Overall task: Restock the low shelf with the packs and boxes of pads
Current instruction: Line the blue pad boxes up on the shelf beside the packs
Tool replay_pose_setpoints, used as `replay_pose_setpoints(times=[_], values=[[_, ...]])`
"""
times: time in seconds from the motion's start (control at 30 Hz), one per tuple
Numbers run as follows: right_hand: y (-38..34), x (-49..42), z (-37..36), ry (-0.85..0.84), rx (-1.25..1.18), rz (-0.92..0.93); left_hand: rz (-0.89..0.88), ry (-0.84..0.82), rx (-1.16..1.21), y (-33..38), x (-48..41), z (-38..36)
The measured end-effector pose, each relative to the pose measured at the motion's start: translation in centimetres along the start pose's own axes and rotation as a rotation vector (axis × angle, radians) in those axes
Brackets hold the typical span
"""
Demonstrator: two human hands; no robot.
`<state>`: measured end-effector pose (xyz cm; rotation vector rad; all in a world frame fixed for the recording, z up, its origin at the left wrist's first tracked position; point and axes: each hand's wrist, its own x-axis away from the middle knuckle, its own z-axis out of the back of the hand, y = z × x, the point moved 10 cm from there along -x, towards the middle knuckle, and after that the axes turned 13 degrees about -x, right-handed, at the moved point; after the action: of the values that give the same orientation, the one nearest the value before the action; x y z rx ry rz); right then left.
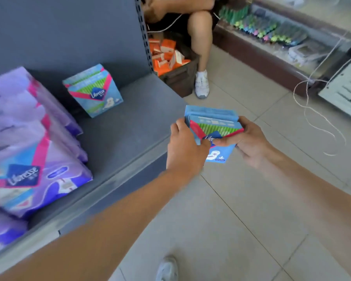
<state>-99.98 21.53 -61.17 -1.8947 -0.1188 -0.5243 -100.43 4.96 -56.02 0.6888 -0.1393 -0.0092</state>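
Second box held in both hands, just past the shelf's front edge.

Purple packs crowd the left of the low shelf. A blue box stands near the back wall, with bare shelf from it to the right edge. Past the front edge, over the floor, the left hand grips the second box by its left side. The right hand pinches its right side.
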Motion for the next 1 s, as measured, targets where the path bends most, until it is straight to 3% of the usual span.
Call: replay_pose_setpoints(times=[0.2,0.33,0.73,1.0], values=[[-2.0,-1.9,-8.1,-0.066,0.052,0.022,0.032,-0.028,-0.492,-4.3,-1.1,6.9],[-2.1,-3.0,-13.0,-0.167,0.159,0.016,0.057,-0.036,-0.672,-6.8,-1.4,9.9],[2.9,-7.9,-23.1,-0.303,0.32,-0.016,0.067,-0.052,-0.871,-12.8,-2.3,12.9],[3.9,-10.7,-27.8,-0.381,0.348,0.089,0.08,-0.08,-0.803,-15.5,-4.2,12.1]])
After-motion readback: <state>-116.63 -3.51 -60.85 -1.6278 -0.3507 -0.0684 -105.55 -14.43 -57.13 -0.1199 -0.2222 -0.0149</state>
